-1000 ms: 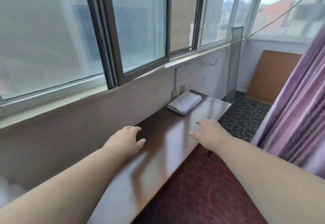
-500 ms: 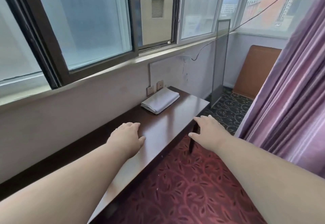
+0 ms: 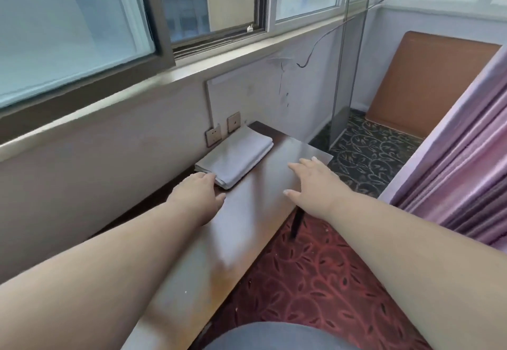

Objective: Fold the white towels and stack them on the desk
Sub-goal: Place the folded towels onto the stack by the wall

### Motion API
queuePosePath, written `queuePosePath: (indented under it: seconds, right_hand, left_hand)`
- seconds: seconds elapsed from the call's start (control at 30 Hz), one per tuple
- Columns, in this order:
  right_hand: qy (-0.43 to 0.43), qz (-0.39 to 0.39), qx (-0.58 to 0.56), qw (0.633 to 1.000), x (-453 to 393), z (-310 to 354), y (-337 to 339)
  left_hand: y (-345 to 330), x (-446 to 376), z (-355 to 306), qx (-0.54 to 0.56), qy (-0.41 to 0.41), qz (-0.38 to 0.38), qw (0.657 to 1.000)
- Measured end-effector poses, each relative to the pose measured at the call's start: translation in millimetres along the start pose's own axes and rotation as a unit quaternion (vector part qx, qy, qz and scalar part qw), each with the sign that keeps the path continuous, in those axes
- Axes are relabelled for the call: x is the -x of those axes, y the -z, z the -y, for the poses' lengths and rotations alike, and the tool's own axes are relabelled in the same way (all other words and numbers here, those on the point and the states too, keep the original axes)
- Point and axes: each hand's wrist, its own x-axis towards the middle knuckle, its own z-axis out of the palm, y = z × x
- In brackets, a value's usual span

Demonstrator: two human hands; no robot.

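We note one folded white towel lying flat on the dark glossy desk, a little above the middle of the frame, against the wall and just below two wall sockets. Its layered fold edges face the lower right.

Left hand — reaching in from the lower left, palm down, fingers straight and together. Its fingertips meet the near corner of the towel; they are not curled round it and hold nothing.

Right hand — reaching in from the lower right, palm down over the far right part of the desk, fingers spread and relaxed, thumb out to the left. It holds nothing; we cannot tell whether it touches the desk surface or sits just above it. It lies well apart from the towel.

Surroundings: window with dark frame across the top of the frame, a pale sill under it. Purple curtain at the right edge. Red patterned carpet under the desk in the lower middle, a darker patterned carpet beyond the desk end. A brown board leans against the far wall, upper right.
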Motion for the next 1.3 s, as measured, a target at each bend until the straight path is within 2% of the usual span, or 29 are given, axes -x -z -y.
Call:
queuePosePath:
  seconds: [0.2,0.33,0.53,0.73,0.93,1.03,1.13,1.23,1.3]
  right_hand:
    - [-0.006,0.04,-0.001,0.999,-92,-34,-22]
    - [0.02,0.082,0.001,0.996,-168,-48,-47]
    - [0.148,0.132,0.026,0.98,-289,-54,-77]
    - [0.266,0.207,0.035,0.941,-386,-58,-92]
    - [0.328,0.248,0.065,0.909,-442,-60,-132]
    - [0.334,0.261,0.088,0.901,-465,-59,-160]
    - [0.338,0.282,0.123,0.889,-482,-70,-184]
    - [0.363,0.27,0.145,0.88,-482,-86,-198]
    - [0.37,0.259,0.152,0.879,-477,-88,-202]
  left_hand:
    - [-8,-80,-2,-0.01,0.007,0.012,1.0]
    - [-32,-121,3,-0.024,0.03,0.034,0.999]
    - [-66,-188,-6,-0.048,0.097,0.06,0.992]
    - [-96,-254,-35,-0.014,0.187,0.105,0.977]
    - [-133,-310,-51,0.025,0.211,0.142,0.967]
    - [-152,-339,-46,0.047,0.199,0.155,0.966]
    - [-171,-360,-32,0.057,0.233,0.188,0.952]
    - [-185,-367,-15,0.065,0.277,0.211,0.935]
    - [-189,-366,-7,0.055,0.274,0.216,0.935]
